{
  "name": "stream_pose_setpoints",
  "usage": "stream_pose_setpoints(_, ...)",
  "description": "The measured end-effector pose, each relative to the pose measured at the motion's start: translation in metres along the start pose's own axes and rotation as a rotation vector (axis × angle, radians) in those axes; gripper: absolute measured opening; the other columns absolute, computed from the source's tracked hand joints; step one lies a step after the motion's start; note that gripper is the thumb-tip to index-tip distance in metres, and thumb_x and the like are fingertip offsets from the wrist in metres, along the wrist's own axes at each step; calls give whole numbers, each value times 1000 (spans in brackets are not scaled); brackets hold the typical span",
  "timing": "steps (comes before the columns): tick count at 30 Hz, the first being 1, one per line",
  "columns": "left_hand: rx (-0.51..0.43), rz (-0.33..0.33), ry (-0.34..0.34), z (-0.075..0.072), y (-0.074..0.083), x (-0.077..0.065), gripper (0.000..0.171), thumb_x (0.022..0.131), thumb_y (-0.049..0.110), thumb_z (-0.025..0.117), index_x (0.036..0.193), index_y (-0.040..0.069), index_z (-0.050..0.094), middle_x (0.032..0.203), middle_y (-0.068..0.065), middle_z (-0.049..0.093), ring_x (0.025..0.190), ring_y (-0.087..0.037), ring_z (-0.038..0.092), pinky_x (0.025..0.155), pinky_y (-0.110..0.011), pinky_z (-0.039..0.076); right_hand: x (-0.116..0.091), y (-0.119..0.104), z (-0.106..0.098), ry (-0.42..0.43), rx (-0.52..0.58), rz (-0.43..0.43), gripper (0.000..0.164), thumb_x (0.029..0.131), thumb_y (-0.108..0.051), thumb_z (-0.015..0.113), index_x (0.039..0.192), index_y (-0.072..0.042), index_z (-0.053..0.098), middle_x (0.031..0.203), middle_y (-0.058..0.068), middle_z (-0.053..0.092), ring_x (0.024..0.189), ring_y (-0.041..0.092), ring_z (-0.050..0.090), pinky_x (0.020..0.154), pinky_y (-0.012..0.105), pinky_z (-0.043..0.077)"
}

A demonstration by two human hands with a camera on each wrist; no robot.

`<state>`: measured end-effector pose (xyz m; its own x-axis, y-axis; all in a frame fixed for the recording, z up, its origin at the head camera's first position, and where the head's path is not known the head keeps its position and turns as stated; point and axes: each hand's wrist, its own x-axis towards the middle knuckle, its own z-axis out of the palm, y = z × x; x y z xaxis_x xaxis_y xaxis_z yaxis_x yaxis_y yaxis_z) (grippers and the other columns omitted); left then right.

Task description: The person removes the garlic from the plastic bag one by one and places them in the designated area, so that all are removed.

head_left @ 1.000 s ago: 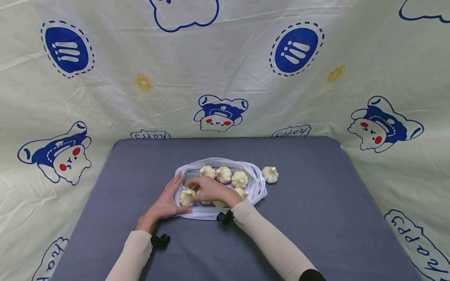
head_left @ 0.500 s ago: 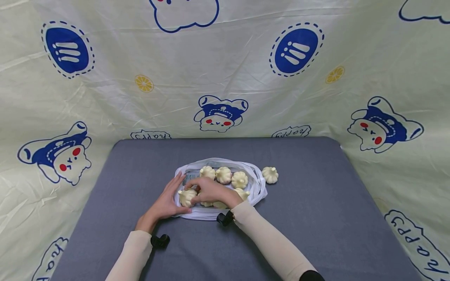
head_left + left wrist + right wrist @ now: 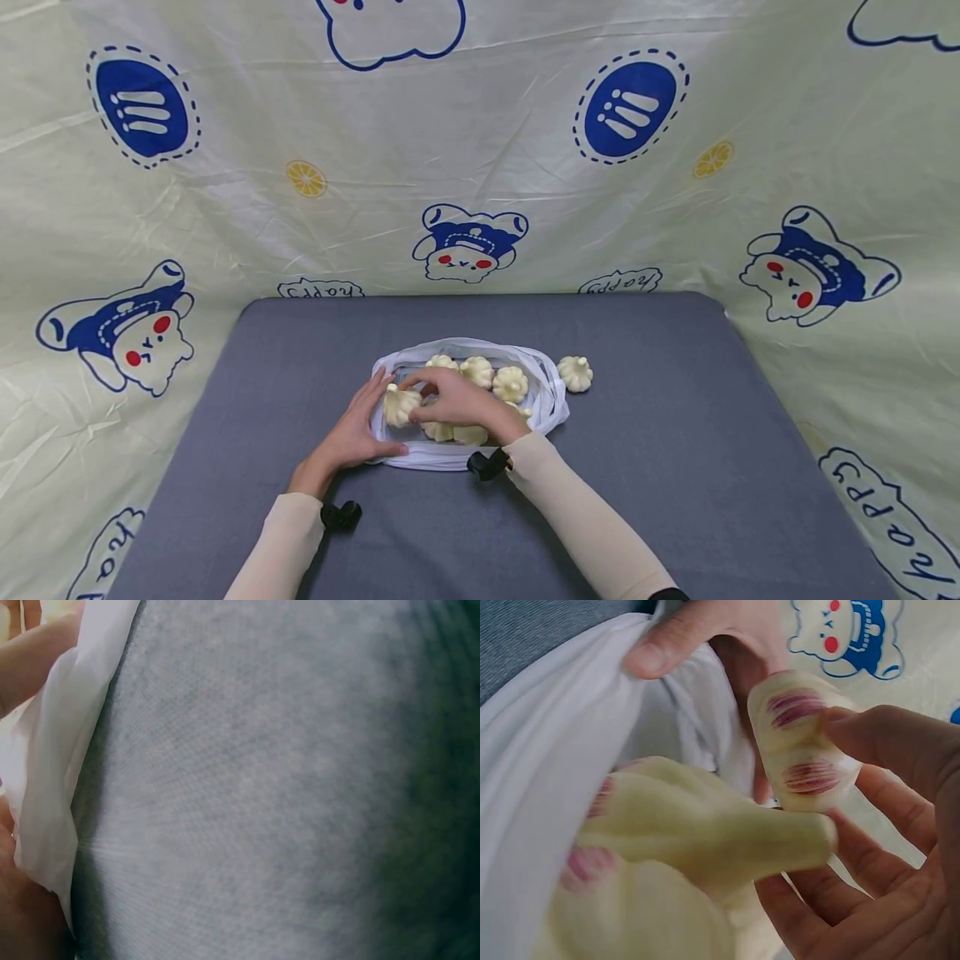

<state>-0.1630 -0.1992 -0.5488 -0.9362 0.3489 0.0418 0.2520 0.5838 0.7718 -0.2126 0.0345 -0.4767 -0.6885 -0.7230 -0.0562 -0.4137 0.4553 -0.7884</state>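
A white plastic bag [image 3: 442, 456] lies with its mouth spread open in the head view, several garlic bulbs [image 3: 511, 384] inside it. My left hand [image 3: 352, 429] holds the bag's left end, its thumb over the near rim and its fingers along the far side. Between thumb and fingers, my right hand [image 3: 461, 400] pinches a garlic bulb [image 3: 799, 742] above the bag's left part. In the right wrist view, this bulb shows purple streaks and is apart from the bulbs below. The right forearm and hand partly hide the bulbs behind them.
One more garlic bulb [image 3: 575, 374] sits on the grey cloth-covered table [image 3: 660, 467], just right of the bag. A printed pale curtain [image 3: 525, 167] hangs behind the table's far edge.
My right hand has raised the pinched garlic bulb from the bag's near left corner, slightly up and away from the others. The left hand stays in place on the bag.
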Motion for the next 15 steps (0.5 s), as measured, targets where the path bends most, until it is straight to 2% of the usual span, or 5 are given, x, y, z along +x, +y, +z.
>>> stream_pose_setpoints(4, -1, -9, 6, 0, -1, 1, 118, 70, 34, 94, 163, 7, 28, 174, -13, 7, 158, -45, 9, 120, -72, 17, -7, -2, -8, 65, 48, -32, 43, 93, -18, 75, 134, -11, 66, 135, 6, 66, 119, 25, 66, 105, 40, 53)
stream_pose_setpoints(8, 19, -20, -4, 2, 0, 2, 118, 71, 37, 94, 164, 10, 27, 175, -11, 6, 158, -44, 9, 120, -72, 18, -24, 0, -17, 157, 101, -5, 46, 93, -19, 76, 137, -12, 64, 137, 8, 65, 120, 29, 67, 105, 45, 53)
stream_pose_setpoints(12, 29, -21, -9, 2, 0, 2, 117, 72, 38, 93, 163, 8, 26, 174, -13, 7, 157, -46, 10, 120, -71, 18, -42, 3, -25, 236, 176, 29, 47, 93, -19, 76, 137, -11, 63, 141, 10, 63, 122, 31, 66, 109, 49, 50)
stream_pose_setpoints(15, 37, -14, 2, 1, -1, 2, 118, 71, 37, 93, 163, 6, 26, 174, -15, 8, 157, -46, 10, 121, -70, 17, -53, 5, -30, 297, 183, 36, 45, 94, -21, 75, 137, -11, 64, 142, 10, 62, 125, 33, 64, 110, 49, 48)
